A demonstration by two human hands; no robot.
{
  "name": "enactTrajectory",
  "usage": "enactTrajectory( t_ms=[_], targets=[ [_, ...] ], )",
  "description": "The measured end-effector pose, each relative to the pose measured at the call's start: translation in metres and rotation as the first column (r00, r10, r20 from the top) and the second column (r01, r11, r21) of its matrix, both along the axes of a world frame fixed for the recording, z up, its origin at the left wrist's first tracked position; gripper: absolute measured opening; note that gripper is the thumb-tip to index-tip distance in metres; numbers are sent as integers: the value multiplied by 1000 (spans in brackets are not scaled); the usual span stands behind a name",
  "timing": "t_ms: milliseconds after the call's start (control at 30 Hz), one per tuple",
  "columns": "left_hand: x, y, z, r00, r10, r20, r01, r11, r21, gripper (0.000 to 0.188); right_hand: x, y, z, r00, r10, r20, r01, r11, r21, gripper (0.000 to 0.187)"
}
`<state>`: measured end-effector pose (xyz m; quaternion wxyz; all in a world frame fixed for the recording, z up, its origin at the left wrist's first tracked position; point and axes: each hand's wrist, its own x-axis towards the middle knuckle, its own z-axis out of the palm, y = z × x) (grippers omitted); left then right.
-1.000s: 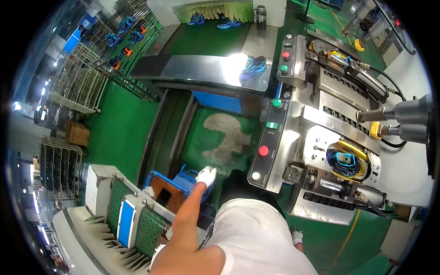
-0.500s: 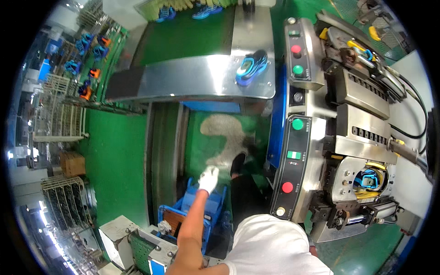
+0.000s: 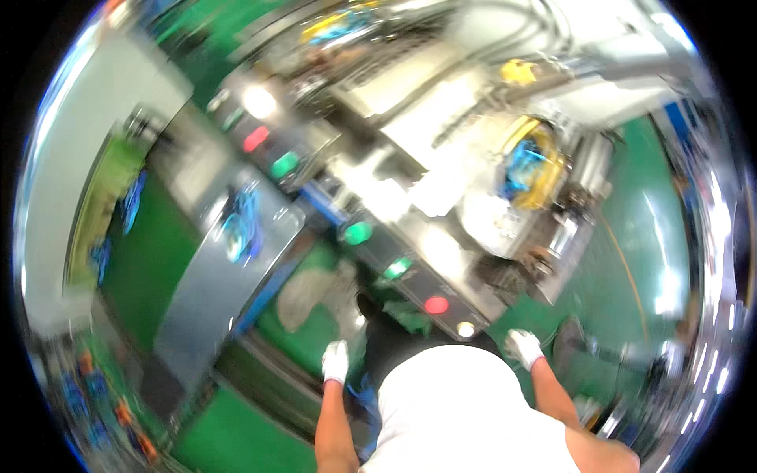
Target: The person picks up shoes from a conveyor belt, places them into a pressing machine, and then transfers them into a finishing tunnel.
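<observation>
Item: worker at a machine, head view, heavily motion-blurred.

- Left hand (image 3: 335, 361), white-gloved, hangs at 6 o'clock over the green floor (image 3: 236, 433); holds nothing visible. Fingers: cannot tell whether spread or pressed together.
- Right hand (image 3: 523, 347), white-gloved, at 5 o'clock, also without any visible load; finger state cannot be told.
- Control panel (image 3: 410, 276), dark strip running diagonally from 10 toward 5 o'clock, carrying a red button (image 3: 435, 304) and a green button (image 3: 357, 232).
- Key relation: the red button lies toward 10 o'clock from the right hand, which is the nearer hand; near, not touching.
- Blue shoe (image 3: 240, 225) rests on a grey conveyor (image 3: 209, 292), at 9 o'clock, well apart.
</observation>
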<state>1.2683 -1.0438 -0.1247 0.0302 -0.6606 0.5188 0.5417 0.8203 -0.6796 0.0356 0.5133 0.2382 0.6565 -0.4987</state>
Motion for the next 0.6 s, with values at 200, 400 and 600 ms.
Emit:
enactTrajectory(
  t_ms=[200,400,600],
  targets=[
    [-43,-59,76,948,93,-305,-44,986,164,18,44,-57,-16,892,418,-174,-303,836,458,29],
    [-8,-72,99,947,-301,112,318,931,-182,42,82,-95,-72,762,646,-44,-547,679,490,25],
    [2,-148,117,932,-356,68,363,915,-175,43,145,-135,-78,932,350,-94,-293,881,372,20]
  ],
)
